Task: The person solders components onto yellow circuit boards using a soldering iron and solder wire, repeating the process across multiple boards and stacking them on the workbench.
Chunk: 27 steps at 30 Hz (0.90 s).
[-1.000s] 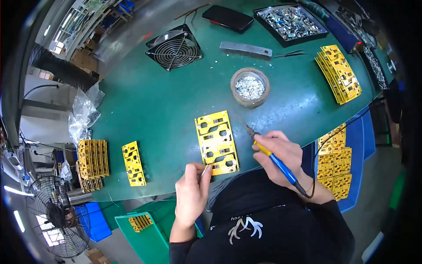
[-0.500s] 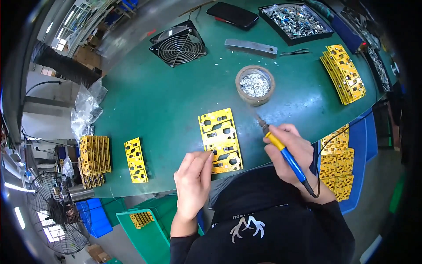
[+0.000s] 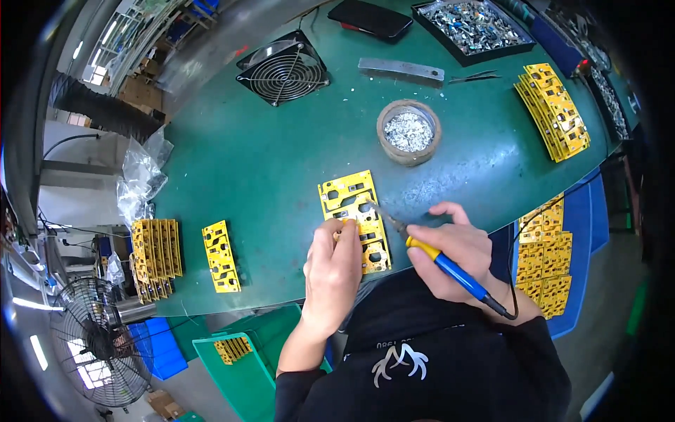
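Note:
A yellow circuit board (image 3: 349, 183) with dark cut-outs lies on the green table in front of me. My left hand (image 3: 332, 274) is over its left edge, thumb and fingertips pinched together against the board; whatever they hold is hidden. My right hand (image 3: 453, 257) grips a soldering iron (image 3: 460, 276) with a blue and yellow handle. The iron's thin tip reaches the board's upper right part, just beyond my left fingertips. Past the iron stands a round pot (image 3: 410, 133) filled with silvery scraps.
A single board (image 3: 221, 257) and stacked boards (image 3: 156, 250) lie left; another stack (image 3: 554, 112) stands far right. A square fan (image 3: 285, 70), metal bar (image 3: 401, 69), tweezers (image 3: 474, 76), phone-like black slab (image 3: 370, 19) and parts tray (image 3: 474, 32) sit farther back. Blue bin (image 3: 578, 264) holds boards.
The soldering iron has moved left from beside the pot, bringing its tip to the board. My left hand has shifted right and slightly forward, its fingertips now farther over the board.

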{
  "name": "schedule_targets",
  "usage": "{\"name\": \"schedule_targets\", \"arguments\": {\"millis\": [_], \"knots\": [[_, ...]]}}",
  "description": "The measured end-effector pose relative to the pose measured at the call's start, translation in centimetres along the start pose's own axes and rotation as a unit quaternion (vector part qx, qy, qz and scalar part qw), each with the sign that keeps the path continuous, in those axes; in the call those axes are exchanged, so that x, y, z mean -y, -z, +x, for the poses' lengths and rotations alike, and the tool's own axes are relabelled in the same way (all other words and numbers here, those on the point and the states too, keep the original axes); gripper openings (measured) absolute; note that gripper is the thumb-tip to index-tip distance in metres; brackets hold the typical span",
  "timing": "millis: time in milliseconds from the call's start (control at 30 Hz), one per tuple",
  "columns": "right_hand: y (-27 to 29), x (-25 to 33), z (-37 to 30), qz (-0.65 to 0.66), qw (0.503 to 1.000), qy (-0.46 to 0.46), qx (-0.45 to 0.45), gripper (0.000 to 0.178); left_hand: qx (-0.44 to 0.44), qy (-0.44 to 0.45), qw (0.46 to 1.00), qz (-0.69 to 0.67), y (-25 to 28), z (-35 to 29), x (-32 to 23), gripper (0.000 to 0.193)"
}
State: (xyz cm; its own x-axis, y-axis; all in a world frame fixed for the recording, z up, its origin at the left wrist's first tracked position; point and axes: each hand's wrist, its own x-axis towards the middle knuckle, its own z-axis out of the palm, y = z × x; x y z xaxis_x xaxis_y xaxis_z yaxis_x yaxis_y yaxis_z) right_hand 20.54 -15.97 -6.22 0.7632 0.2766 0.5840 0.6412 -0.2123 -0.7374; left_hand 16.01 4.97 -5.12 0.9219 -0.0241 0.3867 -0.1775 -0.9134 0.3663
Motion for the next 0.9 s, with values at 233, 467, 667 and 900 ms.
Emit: {"name": "schedule_targets", "arguments": {"millis": [233,467,667,900], "knots": [[-0.7,0.2,-0.1,0.024,1.0,-0.006,0.016,0.027,-0.012,-0.022,1.0,0.019,-0.3,0.0,0.0,0.017],[-0.9,0.2,0.1,0.03,0.999,-0.002,0.019,0.025,-0.001,0.01,1.0,-0.003,-0.1,0.1,-0.4,0.017],[-1.1,0.3,0.1,0.023,1.0,0.002,0.018,0.025,0.008,0.015,1.0,0.001,0.2,0.3,-0.7,0.019],[-1.6,0.2,-0.1,0.017,1.0,0.016,0.002,0.025,0.059,0.035,0.997,0.031,0.9,0.6,-1.1,0.022]]}}
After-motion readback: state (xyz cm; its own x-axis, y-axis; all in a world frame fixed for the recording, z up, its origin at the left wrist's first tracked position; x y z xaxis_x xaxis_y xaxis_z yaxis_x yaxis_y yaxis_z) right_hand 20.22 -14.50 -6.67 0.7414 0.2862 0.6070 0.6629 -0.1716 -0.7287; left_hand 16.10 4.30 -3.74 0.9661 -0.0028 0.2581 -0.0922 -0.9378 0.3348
